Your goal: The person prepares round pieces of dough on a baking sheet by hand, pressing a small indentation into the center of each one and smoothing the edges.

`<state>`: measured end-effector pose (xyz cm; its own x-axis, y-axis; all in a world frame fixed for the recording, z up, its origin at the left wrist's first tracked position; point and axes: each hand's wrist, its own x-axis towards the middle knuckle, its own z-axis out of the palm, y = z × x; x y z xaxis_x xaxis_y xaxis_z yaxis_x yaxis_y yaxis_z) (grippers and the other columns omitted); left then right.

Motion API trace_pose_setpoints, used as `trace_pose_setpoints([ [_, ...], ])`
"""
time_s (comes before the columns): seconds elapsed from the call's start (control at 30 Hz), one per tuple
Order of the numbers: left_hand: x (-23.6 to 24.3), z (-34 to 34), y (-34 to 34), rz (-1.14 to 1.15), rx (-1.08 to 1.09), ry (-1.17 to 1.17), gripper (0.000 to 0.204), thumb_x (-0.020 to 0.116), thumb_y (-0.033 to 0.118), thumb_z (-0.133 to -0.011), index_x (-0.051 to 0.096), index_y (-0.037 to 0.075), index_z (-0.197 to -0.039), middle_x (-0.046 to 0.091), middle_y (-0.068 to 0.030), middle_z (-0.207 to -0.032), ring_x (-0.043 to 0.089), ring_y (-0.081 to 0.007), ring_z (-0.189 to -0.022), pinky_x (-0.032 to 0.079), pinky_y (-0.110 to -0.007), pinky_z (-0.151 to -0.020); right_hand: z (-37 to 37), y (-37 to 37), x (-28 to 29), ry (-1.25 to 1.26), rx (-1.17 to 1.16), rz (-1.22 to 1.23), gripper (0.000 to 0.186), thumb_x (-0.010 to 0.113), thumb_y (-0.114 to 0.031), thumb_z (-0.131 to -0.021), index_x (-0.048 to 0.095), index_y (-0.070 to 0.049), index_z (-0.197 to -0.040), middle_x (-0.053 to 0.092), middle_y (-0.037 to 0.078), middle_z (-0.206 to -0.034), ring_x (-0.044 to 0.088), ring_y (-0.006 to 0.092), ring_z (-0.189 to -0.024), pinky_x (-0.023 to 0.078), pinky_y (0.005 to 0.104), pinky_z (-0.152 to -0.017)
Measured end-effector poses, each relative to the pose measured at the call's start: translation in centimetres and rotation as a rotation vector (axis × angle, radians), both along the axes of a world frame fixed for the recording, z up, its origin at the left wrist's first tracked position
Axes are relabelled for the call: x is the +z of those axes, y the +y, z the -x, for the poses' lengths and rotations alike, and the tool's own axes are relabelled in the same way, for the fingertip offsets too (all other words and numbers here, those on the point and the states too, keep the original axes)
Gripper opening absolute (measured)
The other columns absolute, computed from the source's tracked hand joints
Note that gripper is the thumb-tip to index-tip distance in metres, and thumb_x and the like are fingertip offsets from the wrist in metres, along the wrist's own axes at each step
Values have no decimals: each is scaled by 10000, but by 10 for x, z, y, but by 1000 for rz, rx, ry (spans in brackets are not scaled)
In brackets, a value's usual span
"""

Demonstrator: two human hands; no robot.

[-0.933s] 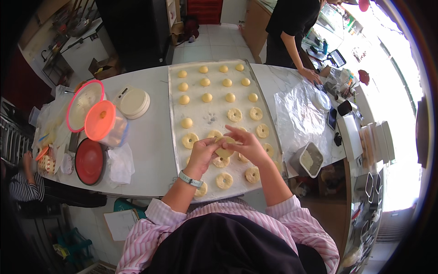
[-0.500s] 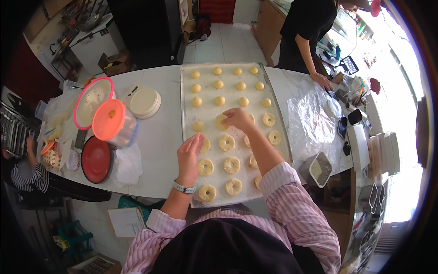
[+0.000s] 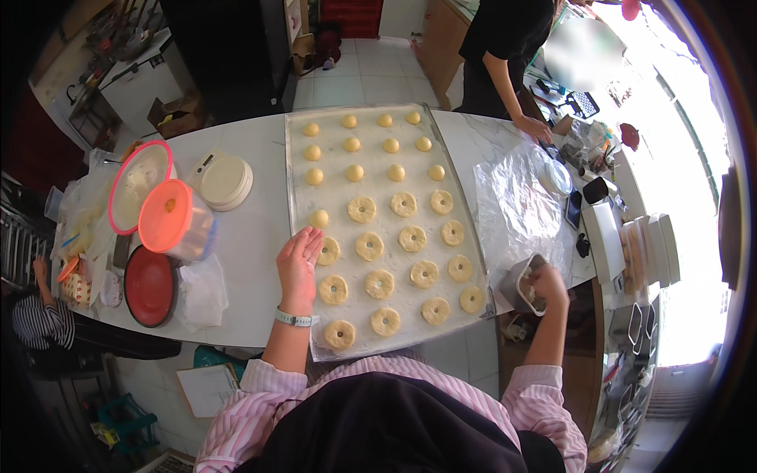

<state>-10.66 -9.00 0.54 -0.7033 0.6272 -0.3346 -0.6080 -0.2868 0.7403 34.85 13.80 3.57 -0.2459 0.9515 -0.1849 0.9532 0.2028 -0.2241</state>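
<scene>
My left hand point(image 3: 299, 264) is open, palm turned up and fingers stretched, at the tray's left side, just below a pale dough ball point(image 3: 318, 217). My right hand point(image 3: 544, 282) reaches into a metal container point(image 3: 529, 296) of pale powder at right; its fingers are blurred and partly hidden. A large floured metal tray point(image 3: 292, 142) holds several smooth dough balls in its far rows and several flattened dough rings point(image 3: 369, 246) with holes nearer me. A ring point(image 3: 362, 209) lies just right and above of the lone lower ball.
Left: orange-lidded tub point(image 3: 169, 209), pink-rimmed bowl point(image 3: 138, 185), red dish point(image 3: 150, 284), kitchen scale point(image 3: 221, 177). Right: crumpled plastic point(image 3: 512, 205), phone point(image 3: 574, 206), stacked boxes point(image 3: 639, 248). A person in black point(image 3: 497, 51) works at back right; another in stripes point(image 3: 39, 315) is at far left.
The dough piece that was between my hands now lies as a ring in the former gap. My right hand has moved right into the metal container. My left hand has shifted leftward, empty.
</scene>
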Motion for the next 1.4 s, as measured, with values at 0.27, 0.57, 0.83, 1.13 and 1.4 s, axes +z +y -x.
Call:
trace_pose_setpoints([
  [0.27,-8,-14,8,-41,-138,-155,225,550,130,-890,565,-31,-1047,601,-160,-1083,580,-275,-1037,434,-385,-968,24,-34,23,28,172,-89,145,538,-45,-729,657,26,-770,612,226,-790,592,400,-752,489,429,-717],
  [0.57,3,-32,11,-375,-571,-687,771,366,599,-892,463,-101,-1199,556,-192,-1175,556,-277,-1048,400,-396,-988,272,-136,37,496,910,34,248,459,-61,-859,562,24,-1069,468,204,-1289,408,324,-1232,336,407,-1037],
  [0.83,19,32,-63,-455,-85,-492,792,385,540,-912,295,-138,-1311,407,-254,-1336,379,-322,-1276,274,-415,-1098,398,-111,-42,259,1037,-298,606,292,-440,-954,322,8,-1362,314,166,-1431,228,274,-1362,130,460,-1117],
  [1.13,-10,49,-107,-459,72,-541,610,378,365,-958,293,-116,-1324,394,-240,-1355,350,-323,-1298,294,-421,-1090,405,-116,-60,156,1104,-200,644,313,-488,-934,274,-36,-1392,272,109,-1461,230,255,-1363,134,514,-1104],
  [1.4,-5,52,-110,-430,81,-518,541,392,314,-959,340,-99,-1304,429,-214,-1339,373,-311,-1286,315,-414,-1080,406,-97,-62,382,946,-167,454,450,-228,-866,435,-52,-1285,423,108,-1355,392,284,-1254,226,486,-1078],
])
